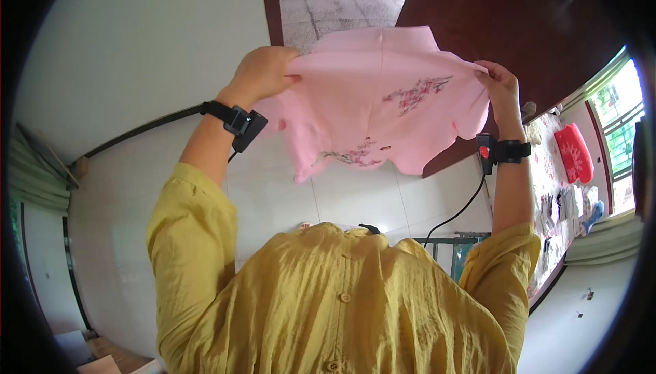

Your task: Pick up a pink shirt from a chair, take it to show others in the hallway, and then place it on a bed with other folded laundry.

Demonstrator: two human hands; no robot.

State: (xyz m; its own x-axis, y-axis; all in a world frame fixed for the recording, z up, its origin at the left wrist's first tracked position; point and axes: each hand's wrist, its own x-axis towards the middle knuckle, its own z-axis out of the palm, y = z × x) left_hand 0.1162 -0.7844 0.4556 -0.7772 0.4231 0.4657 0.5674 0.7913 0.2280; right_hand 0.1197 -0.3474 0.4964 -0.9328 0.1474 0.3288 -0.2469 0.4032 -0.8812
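Pale tiles cover the floor (pixel 355 200) of this room, with a white wall (pixel 150 53) on the left and a dark brown door (pixel 506 19) at the far right. Up in the air, out ahead of a yellow shirt (pixel 287 292), hangs a pink garment (pixel 342 94) with sprigs of flowers — only the two hands seem to support it. The left hand (pixel 263 73) is closed over its left edge; the right hand (pixel 502 84) pinches its right corner between thumb and fingers. I'd judge the opening-out mostly done: the cloth is spread wide between the hands. What looks unfinished is the near side, where the lower edge droops unevenly and the left part bunches — no neat fold is set, and nothing is laid down. Well to the right, a red pillow (pixel 574 153) and some loose clothes (pixel 566 203) lie on a flowered cover (pixel 544 152) near the window (pixel 618 121).
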